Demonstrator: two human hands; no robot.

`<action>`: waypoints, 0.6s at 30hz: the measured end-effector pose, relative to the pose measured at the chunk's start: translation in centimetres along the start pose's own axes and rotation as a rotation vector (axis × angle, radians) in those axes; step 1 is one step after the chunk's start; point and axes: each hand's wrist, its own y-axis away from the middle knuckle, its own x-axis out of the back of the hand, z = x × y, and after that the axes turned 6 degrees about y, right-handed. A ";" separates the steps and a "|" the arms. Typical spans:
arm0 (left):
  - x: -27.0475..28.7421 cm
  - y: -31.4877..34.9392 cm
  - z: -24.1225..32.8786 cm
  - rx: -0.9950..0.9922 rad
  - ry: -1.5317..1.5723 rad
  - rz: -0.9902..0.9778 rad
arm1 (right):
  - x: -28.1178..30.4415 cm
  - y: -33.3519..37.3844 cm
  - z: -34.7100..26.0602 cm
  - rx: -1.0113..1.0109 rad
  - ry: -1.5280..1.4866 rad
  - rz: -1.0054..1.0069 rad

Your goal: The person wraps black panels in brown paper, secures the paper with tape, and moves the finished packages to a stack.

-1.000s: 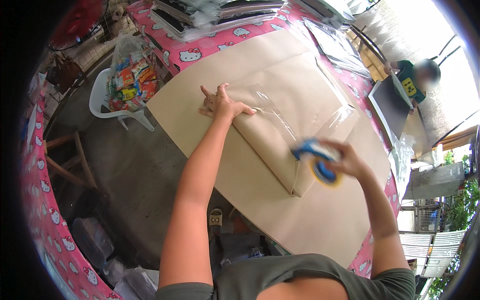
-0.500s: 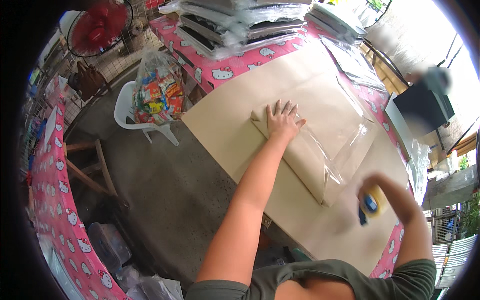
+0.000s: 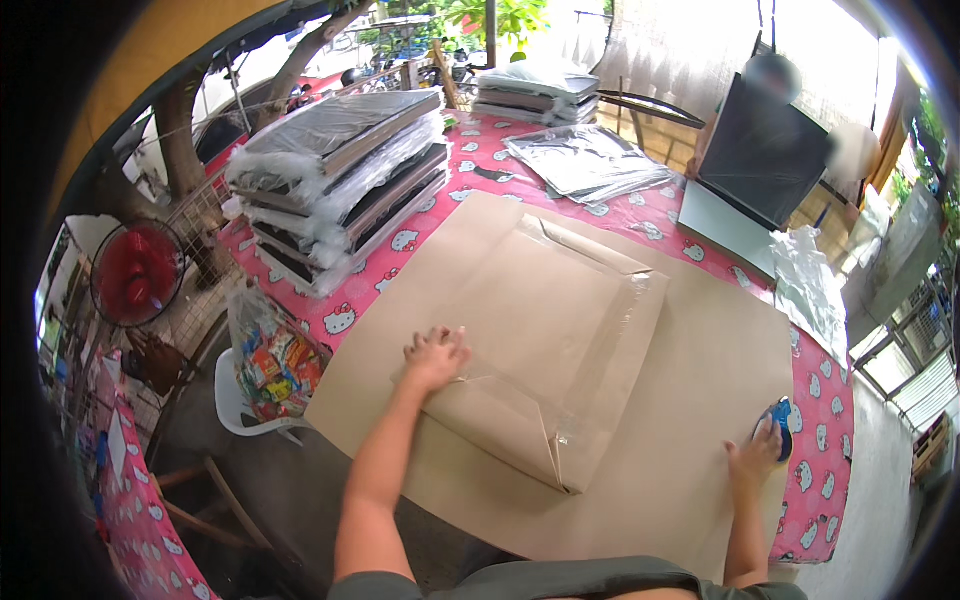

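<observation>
A flat parcel wrapped in brown paper [image 3: 560, 320] lies on a larger brown paper sheet [image 3: 690, 400], with clear tape along its edges. My left hand [image 3: 437, 360] rests at the parcel's near left corner, its fingers spread and holding nothing. Out by the sheet's right edge, my right hand [image 3: 757, 455] has its fingers on a blue tape dispenser [image 3: 783, 420], set down at the border of paper and pink cloth.
Stacks of plastic-wrapped flat panels [image 3: 340, 180] stand at the far left and far middle [image 3: 540, 90]. Wrapped sheets [image 3: 590, 165] lie nearby. A black panel [image 3: 765, 150] stands at the far right, beside crumpled plastic [image 3: 810, 285]. A white chair [image 3: 235, 400] holds a bag of colourful packets [image 3: 280, 365].
My right hand has carried the tape dispenser away from the parcel to the table's right side. My left hand remains on the parcel's left corner. The view has tilted up, showing more background.
</observation>
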 end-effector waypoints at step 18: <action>10.2 -5.7 -1.6 -0.513 1.780 -0.297 | 23.4 -4.0 -24.1 -0.180 -2.568 0.176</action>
